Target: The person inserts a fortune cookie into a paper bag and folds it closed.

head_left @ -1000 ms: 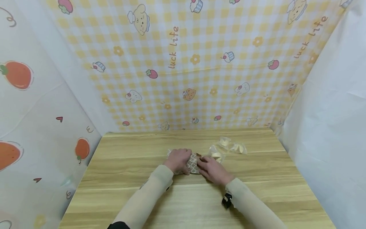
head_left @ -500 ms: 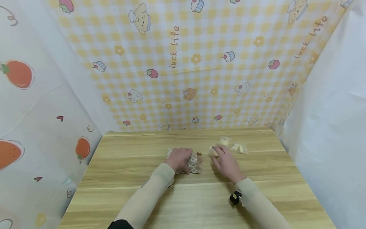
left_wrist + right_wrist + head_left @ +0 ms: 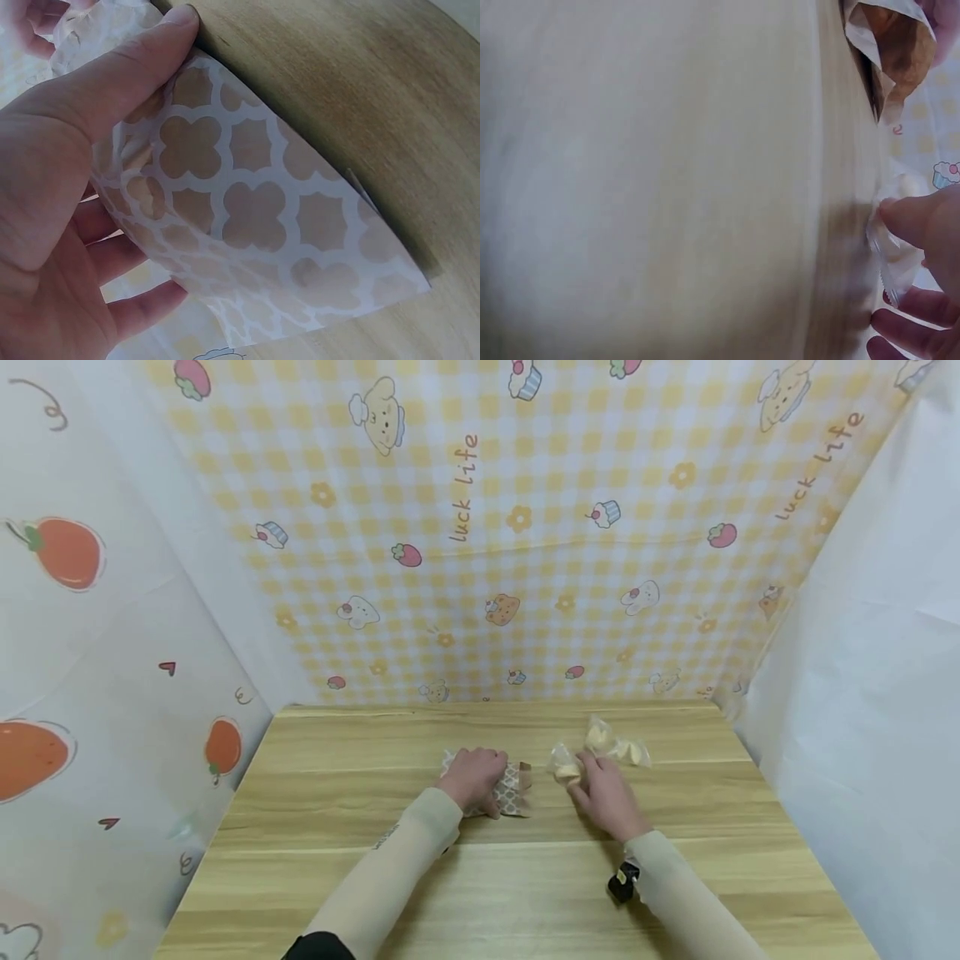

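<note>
My left hand [image 3: 474, 779] holds a paper bag [image 3: 510, 792] that lies on its side, white with a tan quatrefoil pattern. In the left wrist view the thumb lies across the bag [image 3: 255, 214], with fingers beneath it. The bag's brown inside [image 3: 900, 41] shows at its mouth, which faces right. My right hand [image 3: 611, 797] pinches a clear-wrapped, pale-yellow cookie [image 3: 566, 772], folded like a fortune cookie. In the right wrist view, thumb and fingers are at the crimped edge of its wrapper [image 3: 892, 259].
Two more wrapped cookies lie just behind the right hand, one wrapped cookie [image 3: 598, 735] farther back and another wrapped cookie [image 3: 633, 752] to its right. The wooden table [image 3: 495, 902] ends at a yellow checked cloth backdrop [image 3: 480, 568], with white sheets on both sides.
My right hand has left the bag's mouth and moved right to the nearest wrapped cookie, now pinching it. The left hand has stayed on the bag.
</note>
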Demonstrator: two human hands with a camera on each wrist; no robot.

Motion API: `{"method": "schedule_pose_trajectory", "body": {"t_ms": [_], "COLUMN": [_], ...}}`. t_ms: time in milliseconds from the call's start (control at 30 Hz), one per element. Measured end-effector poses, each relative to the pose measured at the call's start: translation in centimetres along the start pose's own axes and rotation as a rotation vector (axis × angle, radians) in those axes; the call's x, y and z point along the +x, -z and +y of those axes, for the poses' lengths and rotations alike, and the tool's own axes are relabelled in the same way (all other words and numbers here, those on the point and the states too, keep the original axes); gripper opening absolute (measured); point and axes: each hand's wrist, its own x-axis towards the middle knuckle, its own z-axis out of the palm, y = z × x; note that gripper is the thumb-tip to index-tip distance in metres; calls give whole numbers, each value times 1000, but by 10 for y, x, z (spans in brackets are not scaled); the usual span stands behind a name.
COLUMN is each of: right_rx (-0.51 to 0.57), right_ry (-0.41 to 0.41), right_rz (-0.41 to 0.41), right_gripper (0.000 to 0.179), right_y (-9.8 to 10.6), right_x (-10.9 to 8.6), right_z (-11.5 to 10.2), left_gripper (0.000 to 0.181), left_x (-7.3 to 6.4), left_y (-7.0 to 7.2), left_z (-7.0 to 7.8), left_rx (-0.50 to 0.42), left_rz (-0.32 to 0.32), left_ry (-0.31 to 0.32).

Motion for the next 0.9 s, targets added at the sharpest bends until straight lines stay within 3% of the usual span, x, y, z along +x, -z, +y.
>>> {"method": "schedule_pose_trajectory", "body": {"t_ms": [167, 433, 900], "right_rx": [34, 95, 412], "right_ry": [-57, -66, -102], "right_rz": [-21, -37, -105], "right_gripper": [51, 35, 31], "right_y": [2, 5, 3], "right_x": [2, 6, 9], "right_z": [-2, -7, -10], "left_gripper": [64, 65, 65], "left_x": [0, -1, 1], "left_y": [0, 1, 1], "left_z": [1, 1, 2], "left_rx": [0, -6, 6], "left_rz": [-1, -5, -26], "left_ry": [9, 10, 29]}}
